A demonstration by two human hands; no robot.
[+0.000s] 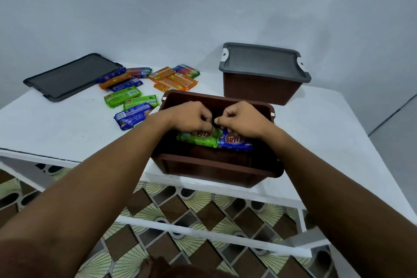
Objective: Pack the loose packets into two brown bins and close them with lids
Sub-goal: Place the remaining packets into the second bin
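Packets (pixel 123 96) in green, blue and orange lie scattered left of centre toward the far edge of a white desk (pixel 67 124), while a person loads an open brown bin (pixel 216 166) set at the desk's near edge, seemingly placed there so both arms can reach straight in. The left grip (pixel 191 117) has its fingers curled down onto a green packet (pixel 198 139). The right grip (pixel 242 118) is curled the same way onto a blue packet (pixel 235 142). The two packets sit side by side and touching inside the bin, probably to start a neat row that wastes no room. A second bin (pixel 259 90) stands toward the far right corner with a grey lid (pixel 261 61) already on it, suggesting that half of the job is finished. A spare lid (pixel 72 77) lies flat at the far left corner, out of the way of the packing, probably until the open bin is full. The fingertips are tucked under the knuckles, so how firmly each packet is pinched cannot be told. The bin's floor is in deep shadow, and whether other packets lie beneath is unclear. The closed bin's contents are hidden, and the print on the packets is too blurred to read.
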